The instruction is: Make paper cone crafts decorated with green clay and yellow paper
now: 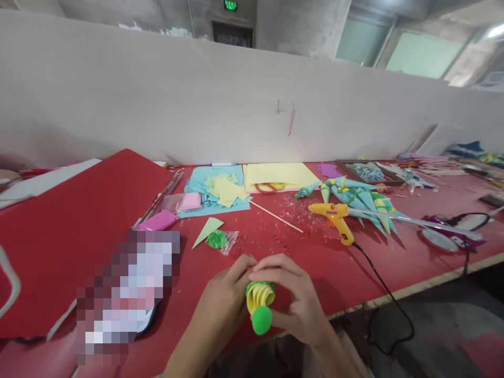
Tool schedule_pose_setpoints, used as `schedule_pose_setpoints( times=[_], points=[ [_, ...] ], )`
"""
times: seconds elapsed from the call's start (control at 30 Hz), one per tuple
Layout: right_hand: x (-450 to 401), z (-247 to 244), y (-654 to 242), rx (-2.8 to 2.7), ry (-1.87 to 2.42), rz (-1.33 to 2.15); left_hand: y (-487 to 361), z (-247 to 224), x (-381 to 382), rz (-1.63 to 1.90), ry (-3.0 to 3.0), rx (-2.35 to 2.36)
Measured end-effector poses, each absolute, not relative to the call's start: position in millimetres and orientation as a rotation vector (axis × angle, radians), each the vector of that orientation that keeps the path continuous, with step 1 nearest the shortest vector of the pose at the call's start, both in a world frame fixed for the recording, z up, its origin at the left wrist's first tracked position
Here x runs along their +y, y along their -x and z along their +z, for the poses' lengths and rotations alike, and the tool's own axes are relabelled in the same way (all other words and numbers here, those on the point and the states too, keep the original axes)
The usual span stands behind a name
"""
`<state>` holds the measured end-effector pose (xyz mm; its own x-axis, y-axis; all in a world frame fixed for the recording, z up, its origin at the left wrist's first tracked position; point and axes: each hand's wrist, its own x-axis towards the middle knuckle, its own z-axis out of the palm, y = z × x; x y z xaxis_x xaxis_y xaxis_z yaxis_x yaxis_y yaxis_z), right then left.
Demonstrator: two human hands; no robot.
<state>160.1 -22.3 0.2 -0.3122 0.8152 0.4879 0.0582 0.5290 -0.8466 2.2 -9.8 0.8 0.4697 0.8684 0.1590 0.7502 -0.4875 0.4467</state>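
Note:
Close to the table's front edge, both my hands are closed around a small yellow-and-green craft piece (260, 296). It has ridged yellow folds, a green band along its upper edge and a round green ball (262, 320) at the near end. My left hand (230, 291) grips it from the left, and my right hand (293, 294) curls over it from the right with bent fingers. Its far side is hidden behind my fingers. Just beyond lie a pale green paper triangle (208, 230) and green clay in a clear bag (218, 240).
A yellow glue gun (334, 216) with a trailing black cord (384, 278) lies to the right, before several blue paper cones (364, 202). A thin stick (277, 216), cut paper (224, 190) and pink clay packs (157, 221) lie further back. A blurred-out phone-like object (134, 294) is left.

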Motion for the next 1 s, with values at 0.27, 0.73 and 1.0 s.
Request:
schedule_pose_setpoints(
  times=[0.27, 0.73, 1.0],
  points=[
    [-23, -6, -152, -1.797, 0.866, 0.741, -11, 7, -11, 0.174, -2.431, 1.459],
    [-25, -2, -147, -1.714, 0.842, 0.794, -13, 1, -14, 0.518, -2.216, 1.316],
    [-24, -1, -148, -1.701, 0.805, 0.873, -7, 3, -15, 0.615, -2.087, 1.134]
  ],
)
